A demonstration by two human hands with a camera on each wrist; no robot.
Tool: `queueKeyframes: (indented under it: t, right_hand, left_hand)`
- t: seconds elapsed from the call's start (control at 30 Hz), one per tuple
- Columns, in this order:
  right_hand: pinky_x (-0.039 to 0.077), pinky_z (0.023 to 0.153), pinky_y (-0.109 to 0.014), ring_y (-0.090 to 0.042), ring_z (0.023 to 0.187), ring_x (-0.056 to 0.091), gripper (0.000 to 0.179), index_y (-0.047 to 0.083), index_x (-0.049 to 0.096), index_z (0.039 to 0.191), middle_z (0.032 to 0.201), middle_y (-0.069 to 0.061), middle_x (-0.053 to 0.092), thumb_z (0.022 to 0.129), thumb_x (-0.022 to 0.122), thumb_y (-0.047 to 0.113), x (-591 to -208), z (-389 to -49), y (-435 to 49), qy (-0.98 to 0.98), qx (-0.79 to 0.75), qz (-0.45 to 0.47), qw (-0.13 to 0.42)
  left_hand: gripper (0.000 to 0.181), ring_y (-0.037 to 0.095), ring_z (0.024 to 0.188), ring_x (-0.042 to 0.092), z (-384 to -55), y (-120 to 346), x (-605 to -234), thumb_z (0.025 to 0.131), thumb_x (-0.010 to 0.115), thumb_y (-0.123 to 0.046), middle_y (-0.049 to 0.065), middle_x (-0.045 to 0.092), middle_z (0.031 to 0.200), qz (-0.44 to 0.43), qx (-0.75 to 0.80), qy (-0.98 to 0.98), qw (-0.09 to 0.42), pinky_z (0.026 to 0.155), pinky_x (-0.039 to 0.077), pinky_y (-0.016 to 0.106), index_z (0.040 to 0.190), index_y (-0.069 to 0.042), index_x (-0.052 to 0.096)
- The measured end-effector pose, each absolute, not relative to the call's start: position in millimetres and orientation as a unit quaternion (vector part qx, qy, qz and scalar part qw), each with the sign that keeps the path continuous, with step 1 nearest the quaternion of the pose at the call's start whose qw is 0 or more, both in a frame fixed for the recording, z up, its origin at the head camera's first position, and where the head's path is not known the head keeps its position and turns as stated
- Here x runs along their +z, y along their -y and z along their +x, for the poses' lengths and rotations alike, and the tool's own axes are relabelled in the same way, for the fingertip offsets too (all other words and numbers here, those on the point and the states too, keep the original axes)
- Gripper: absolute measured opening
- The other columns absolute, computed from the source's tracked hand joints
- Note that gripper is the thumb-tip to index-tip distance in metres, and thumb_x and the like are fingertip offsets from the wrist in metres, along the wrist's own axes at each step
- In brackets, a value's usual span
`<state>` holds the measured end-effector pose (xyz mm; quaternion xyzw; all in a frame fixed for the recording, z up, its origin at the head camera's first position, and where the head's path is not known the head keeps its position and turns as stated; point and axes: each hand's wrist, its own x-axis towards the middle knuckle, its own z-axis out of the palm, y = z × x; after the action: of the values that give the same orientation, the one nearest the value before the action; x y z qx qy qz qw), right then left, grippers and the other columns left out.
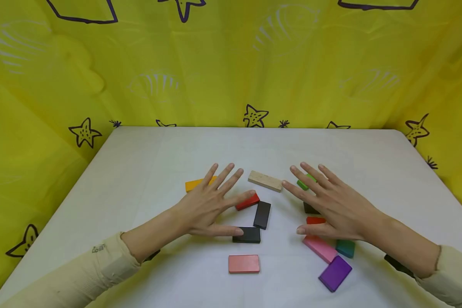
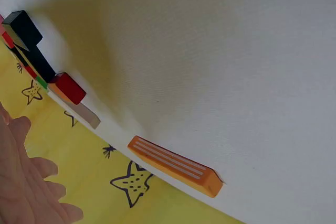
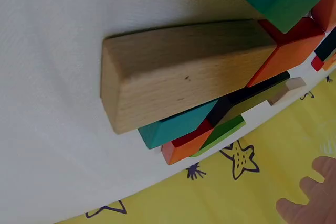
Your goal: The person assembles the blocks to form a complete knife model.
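Note:
In the head view my left hand (image 1: 208,207) is spread with straight fingers, over the left side of the blocks. Its thumb overlaps a black block (image 1: 251,235), its index finger a red block (image 1: 250,202); contact cannot be told. An orange block (image 1: 193,185) is partly hidden behind its fingers. My right hand (image 1: 339,205), also spread, covers parts of a green block (image 1: 303,184), a dark block (image 1: 310,208), a red block (image 1: 315,220) and a pink block (image 1: 323,249). Neither hand holds anything. Fingers of each show at the edges of the wrist views.
Between the hands lie a plain wooden block (image 1: 265,181) and another black block (image 1: 262,215). Nearer are a salmon block (image 1: 244,264), a purple block (image 1: 335,273) and a teal block (image 1: 345,248). A yellow patterned curtain (image 1: 215,64) hangs behind the white table (image 1: 158,149).

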<state>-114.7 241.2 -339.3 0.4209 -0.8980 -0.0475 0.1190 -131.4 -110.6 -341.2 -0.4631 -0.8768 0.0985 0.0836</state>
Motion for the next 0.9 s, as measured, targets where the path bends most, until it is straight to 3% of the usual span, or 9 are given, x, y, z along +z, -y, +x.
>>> queueKeyframes:
  t: [0.1, 0.3, 0.4, 0.63, 0.8, 0.9]
  right_hand:
    - [-0.004, 0.125, -0.048, -0.040, 0.154, 0.019, 0.102, 0.023, 0.018, 0.165, 0.168, -0.017, 0.020, 0.088, 0.053, 0.079, -339.0, -113.5, -238.2, 0.910, -0.034, 0.404, 0.088]
    - [0.031, 0.115, -0.061, -0.037, 0.150, 0.031, 0.092, 0.025, 0.023, 0.164, 0.165, -0.014, 0.032, 0.092, 0.057, 0.071, -336.2, -111.0, -228.7, 0.933, 0.051, 0.355, 0.003]
    - [0.038, 0.109, -0.063, -0.036, 0.146, 0.037, 0.085, 0.022, 0.031, 0.162, 0.160, -0.014, 0.039, 0.094, 0.060, 0.064, -334.7, -113.5, -224.4, 0.937, 0.094, 0.336, -0.034]
    - [0.050, 0.101, -0.054, -0.032, 0.131, 0.054, 0.076, 0.011, 0.042, 0.156, 0.145, -0.011, 0.056, 0.095, 0.070, 0.047, -336.4, -130.6, -215.1, 0.931, 0.135, 0.338, -0.040]
    - [0.051, 0.100, -0.053, -0.032, 0.128, 0.056, 0.074, 0.010, 0.043, 0.155, 0.143, -0.012, 0.057, 0.096, 0.070, 0.044, -339.3, -141.0, -207.8, 0.931, 0.134, 0.335, -0.046]
    - [0.051, 0.099, -0.053, -0.033, 0.125, 0.058, 0.071, 0.008, 0.045, 0.154, 0.143, -0.014, 0.057, 0.096, 0.070, 0.041, -340.4, -145.6, -202.5, 0.931, 0.129, 0.336, -0.057]
  left_hand:
    - [0.081, 0.040, 0.157, 0.002, -132.9, 114.5, -341.7, 0.097, 0.039, -0.075, 0.020, 0.011, 0.169, -0.451, 0.088, 0.885, 0.075, 0.123, 0.002, 0.060, 0.163, -0.032, 0.024]
    - [0.075, 0.040, 0.156, 0.009, -141.2, 126.7, -342.0, 0.101, 0.045, -0.064, 0.024, 0.019, 0.167, -0.405, 0.057, 0.912, 0.043, 0.123, 0.006, 0.059, 0.163, -0.026, 0.027]
    - [0.076, 0.041, 0.155, 0.016, -146.7, 134.0, -342.5, 0.100, 0.050, -0.060, 0.025, 0.025, 0.164, -0.380, 0.037, 0.924, 0.025, 0.123, 0.010, 0.059, 0.162, -0.022, 0.030]
    - [0.072, 0.043, 0.150, 0.031, -158.3, 153.1, -344.9, 0.100, 0.059, -0.050, 0.027, 0.037, 0.158, -0.335, -0.007, 0.942, -0.012, 0.119, 0.025, 0.058, 0.157, -0.010, 0.038]
    - [0.069, 0.036, 0.128, 0.057, -164.9, 167.0, -344.0, 0.098, 0.064, -0.044, 0.021, 0.054, 0.143, -0.278, -0.029, 0.959, -0.047, 0.096, 0.052, 0.054, 0.152, -0.006, 0.042]
    - [0.065, 0.029, 0.109, 0.064, -167.8, 175.0, -343.4, 0.097, 0.066, -0.041, 0.015, 0.064, 0.126, -0.253, -0.032, 0.965, -0.057, 0.080, 0.056, 0.049, 0.148, -0.006, 0.047]
